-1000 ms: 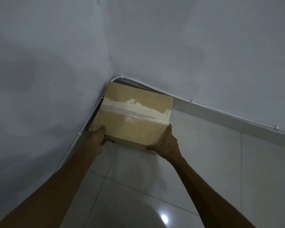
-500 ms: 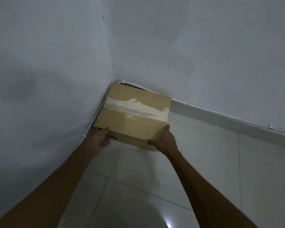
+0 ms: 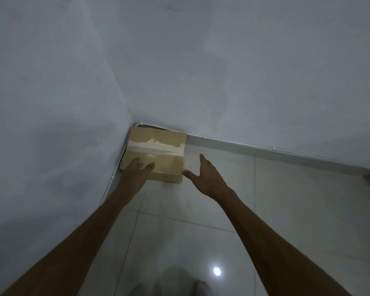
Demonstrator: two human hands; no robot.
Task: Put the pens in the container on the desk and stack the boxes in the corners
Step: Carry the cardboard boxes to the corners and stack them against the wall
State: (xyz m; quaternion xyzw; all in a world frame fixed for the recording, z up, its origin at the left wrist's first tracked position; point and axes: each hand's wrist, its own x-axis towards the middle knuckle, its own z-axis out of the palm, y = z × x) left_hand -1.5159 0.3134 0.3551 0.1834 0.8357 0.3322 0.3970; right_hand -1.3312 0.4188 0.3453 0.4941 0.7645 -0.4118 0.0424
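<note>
— Both hands have let go: left hand (image 3: 137, 170) lies flat on top, right hand (image 3: 203, 176) spread at three o'clock.
— So the taped brown cardboard box (image 3: 156, 153) sits on the white tiled floor (image 3: 286, 210) in the corner; likely placed.

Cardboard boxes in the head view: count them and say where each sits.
1: the cardboard box sits on the floor in the wall corner, by the left hand. None stacked visibly.

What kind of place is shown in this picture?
Probably a bare indoor room corner: two plain walls meet over a glossy tiled floor, a thin cable runs along the skirting, and a box sits there.
</note>
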